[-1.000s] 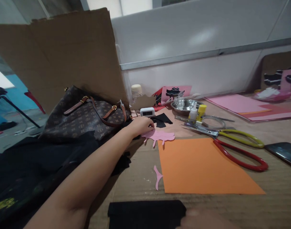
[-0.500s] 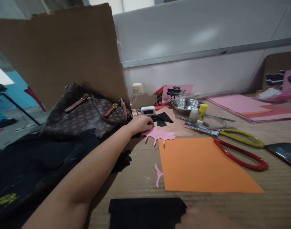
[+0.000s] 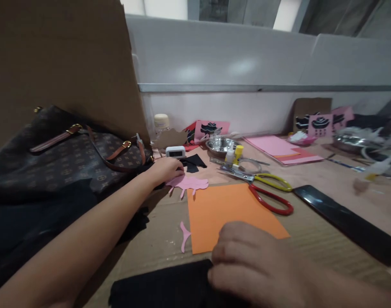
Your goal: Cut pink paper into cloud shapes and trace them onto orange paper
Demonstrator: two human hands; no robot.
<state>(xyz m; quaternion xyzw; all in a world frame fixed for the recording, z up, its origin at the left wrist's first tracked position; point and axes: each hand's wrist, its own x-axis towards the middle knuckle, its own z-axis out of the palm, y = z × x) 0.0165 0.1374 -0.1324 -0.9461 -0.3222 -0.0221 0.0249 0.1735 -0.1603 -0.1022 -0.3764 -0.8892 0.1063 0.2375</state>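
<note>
My left hand (image 3: pixel 165 170) reaches far forward and rests its fingers on a pink paper cutout (image 3: pixel 191 183) beside a patterned brown handbag (image 3: pixel 70 160). My right hand (image 3: pixel 247 265) lies at the near edge with its fingers curled onto a black sheet (image 3: pixel 160 286), pressing on it. An orange paper sheet (image 3: pixel 227 211) lies flat between the two hands. A small pink paper scrap (image 3: pixel 184 235) sits at its left edge. Black paper scraps (image 3: pixel 194 162) lie just beyond my left hand.
Scissors with one red and one yellow handle (image 3: pixel 269 194) lie right of the orange sheet, next to a black phone (image 3: pixel 343 218). Behind them are a glue bottle (image 3: pixel 229 153), a metal bowl (image 3: pixel 219 146), a white timer (image 3: pixel 175 151), pink sheets (image 3: pixel 275 147) and a cardboard panel (image 3: pixel 60 64).
The view swung right and tilted down. My right hand came into full view on the black sheet. My left hand stays on the pink cutout.
</note>
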